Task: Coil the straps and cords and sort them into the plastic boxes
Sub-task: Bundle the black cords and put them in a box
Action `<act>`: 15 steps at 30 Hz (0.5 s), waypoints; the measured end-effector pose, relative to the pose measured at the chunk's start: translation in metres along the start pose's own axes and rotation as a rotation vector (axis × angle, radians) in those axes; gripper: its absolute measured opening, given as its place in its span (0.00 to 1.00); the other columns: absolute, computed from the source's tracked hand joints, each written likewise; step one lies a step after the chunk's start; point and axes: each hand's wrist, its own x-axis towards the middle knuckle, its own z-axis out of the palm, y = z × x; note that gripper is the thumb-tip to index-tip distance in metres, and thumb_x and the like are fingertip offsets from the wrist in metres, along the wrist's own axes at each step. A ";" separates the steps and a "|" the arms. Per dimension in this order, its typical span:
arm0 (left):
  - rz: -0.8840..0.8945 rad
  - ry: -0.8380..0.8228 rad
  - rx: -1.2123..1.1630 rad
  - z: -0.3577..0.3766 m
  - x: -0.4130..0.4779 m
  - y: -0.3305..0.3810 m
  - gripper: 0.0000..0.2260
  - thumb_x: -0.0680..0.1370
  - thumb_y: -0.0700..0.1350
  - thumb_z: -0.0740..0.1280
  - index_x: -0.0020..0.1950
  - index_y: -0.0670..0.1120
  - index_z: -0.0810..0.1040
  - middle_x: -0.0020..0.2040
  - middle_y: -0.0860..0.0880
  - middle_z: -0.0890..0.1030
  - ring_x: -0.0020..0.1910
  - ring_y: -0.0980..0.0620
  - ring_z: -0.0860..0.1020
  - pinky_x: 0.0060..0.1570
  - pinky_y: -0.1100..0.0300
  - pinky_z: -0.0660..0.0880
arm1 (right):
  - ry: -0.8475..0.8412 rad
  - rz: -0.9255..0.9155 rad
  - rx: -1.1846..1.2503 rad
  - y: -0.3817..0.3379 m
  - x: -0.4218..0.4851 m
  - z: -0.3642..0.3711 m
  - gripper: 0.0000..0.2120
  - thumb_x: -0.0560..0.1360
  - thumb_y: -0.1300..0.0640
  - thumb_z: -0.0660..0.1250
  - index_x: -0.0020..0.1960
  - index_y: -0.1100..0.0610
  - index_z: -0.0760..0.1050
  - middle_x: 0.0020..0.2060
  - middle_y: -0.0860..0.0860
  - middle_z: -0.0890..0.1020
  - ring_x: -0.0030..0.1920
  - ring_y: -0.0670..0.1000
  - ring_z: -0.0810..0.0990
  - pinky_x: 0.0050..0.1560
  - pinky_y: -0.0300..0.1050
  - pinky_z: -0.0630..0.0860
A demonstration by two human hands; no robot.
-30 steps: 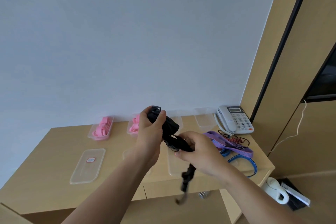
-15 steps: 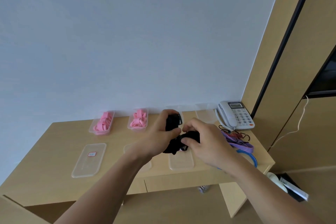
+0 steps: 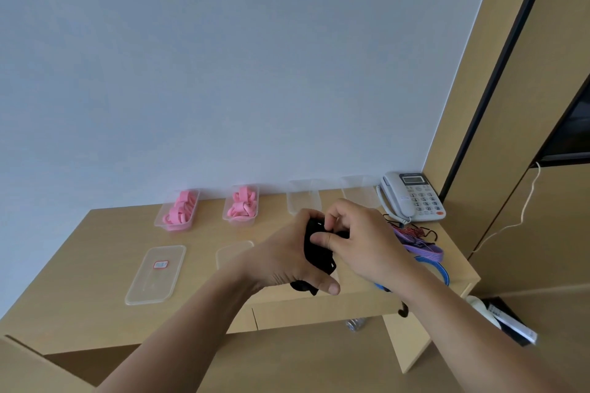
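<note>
A black strap (image 3: 316, 254) is bunched between both hands above the wooden desk (image 3: 95, 268). My left hand (image 3: 287, 260) wraps around it from the left; my right hand (image 3: 360, 239) pinches its top from the right. Two clear plastic boxes at the back hold coiled pink straps (image 3: 179, 210) (image 3: 242, 205). Two empty clear boxes (image 3: 303, 198) (image 3: 359, 191) stand further right by the wall. Purple straps (image 3: 421, 246), a red and black cord (image 3: 415, 231) and a blue strap (image 3: 442, 273) lie loose on the desk's right end.
Two clear lids (image 3: 156, 274) (image 3: 231, 254) lie flat in front of the pink boxes. A white desk phone (image 3: 413, 198) sits at the back right corner. A white kettle (image 3: 482, 308) is on the floor, right of the desk.
The hanging tail of the black strap has been gathered up into the bundle. Both hands have closed together around it and dropped lower over the desk.
</note>
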 end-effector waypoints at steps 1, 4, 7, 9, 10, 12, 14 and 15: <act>-0.007 0.027 0.035 0.002 0.001 0.000 0.36 0.63 0.32 0.81 0.64 0.51 0.67 0.51 0.45 0.79 0.41 0.52 0.80 0.34 0.56 0.78 | -0.020 -0.004 -0.012 0.001 0.000 -0.001 0.12 0.71 0.50 0.77 0.42 0.49 0.73 0.34 0.49 0.81 0.33 0.44 0.77 0.35 0.42 0.73; -0.013 0.087 0.208 0.004 0.005 -0.002 0.31 0.66 0.34 0.75 0.63 0.48 0.64 0.51 0.45 0.76 0.39 0.52 0.76 0.33 0.56 0.75 | -0.170 -0.005 -0.055 0.002 -0.002 -0.011 0.16 0.67 0.45 0.79 0.46 0.45 0.73 0.42 0.45 0.81 0.42 0.44 0.79 0.42 0.45 0.76; -0.042 0.062 0.299 0.004 0.006 -0.007 0.31 0.68 0.37 0.74 0.65 0.46 0.62 0.53 0.45 0.74 0.45 0.51 0.74 0.38 0.58 0.74 | -0.341 -0.041 -0.255 0.004 -0.002 -0.022 0.21 0.66 0.50 0.79 0.52 0.41 0.71 0.50 0.39 0.74 0.53 0.42 0.75 0.52 0.46 0.76; -0.040 0.019 0.276 0.007 0.007 -0.009 0.29 0.69 0.34 0.73 0.65 0.46 0.64 0.49 0.47 0.75 0.44 0.50 0.74 0.36 0.59 0.73 | -0.345 -0.070 -0.311 0.006 -0.002 -0.026 0.18 0.70 0.59 0.74 0.52 0.43 0.72 0.49 0.41 0.75 0.52 0.44 0.76 0.52 0.49 0.77; -0.040 0.004 0.272 0.009 0.008 -0.010 0.29 0.70 0.32 0.73 0.66 0.46 0.65 0.47 0.48 0.76 0.42 0.51 0.75 0.34 0.60 0.73 | -0.321 -0.084 -0.311 0.008 -0.001 -0.028 0.17 0.70 0.62 0.71 0.51 0.44 0.72 0.48 0.41 0.76 0.50 0.44 0.76 0.51 0.49 0.78; -0.041 -0.018 0.241 0.008 0.007 -0.009 0.28 0.70 0.31 0.73 0.66 0.48 0.69 0.44 0.48 0.76 0.37 0.52 0.76 0.31 0.60 0.73 | -0.273 -0.096 -0.263 0.009 -0.002 -0.032 0.15 0.69 0.63 0.70 0.49 0.45 0.75 0.45 0.42 0.79 0.46 0.42 0.77 0.47 0.47 0.78; -0.051 -0.049 0.126 0.004 0.003 -0.005 0.27 0.70 0.30 0.73 0.66 0.49 0.73 0.42 0.48 0.77 0.34 0.51 0.77 0.30 0.60 0.73 | -0.243 -0.090 -0.165 0.012 -0.002 -0.038 0.14 0.69 0.63 0.70 0.46 0.46 0.78 0.41 0.43 0.82 0.43 0.43 0.79 0.45 0.45 0.78; -0.050 -0.067 0.055 0.002 0.001 -0.003 0.27 0.70 0.31 0.74 0.65 0.49 0.75 0.42 0.48 0.78 0.35 0.50 0.78 0.31 0.60 0.74 | -0.242 -0.090 -0.117 0.013 -0.001 -0.041 0.13 0.69 0.63 0.70 0.45 0.45 0.78 0.39 0.43 0.83 0.42 0.43 0.80 0.44 0.45 0.78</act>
